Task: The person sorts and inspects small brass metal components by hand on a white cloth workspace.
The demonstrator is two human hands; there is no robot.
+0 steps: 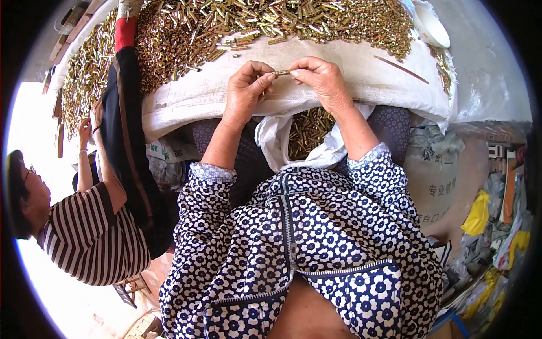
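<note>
My left hand [248, 90] and my right hand [323, 82] meet above the near edge of a cloth-covered table. Between their fingertips is a short, brass-coloured metal rod [282, 73], one end in each pinch. It looks like a bolt or sleeve, but it is too small to tell which. Below my hands, an open white bag [271, 144] rests between my knees, holding many similar brass-coloured pieces [310, 133]. Beyond my hands, a broad heap of loose metal pieces [248, 25] covers the far part of the table.
A thin brown stick [402, 69] lies on the white cloth [192, 93] at the right. A white bowl [432, 27] stands by the far right corner. A co-worker in a striped shirt [96, 237] sits at the left by the heap. Plastic bags [477, 214] pile up at the right.
</note>
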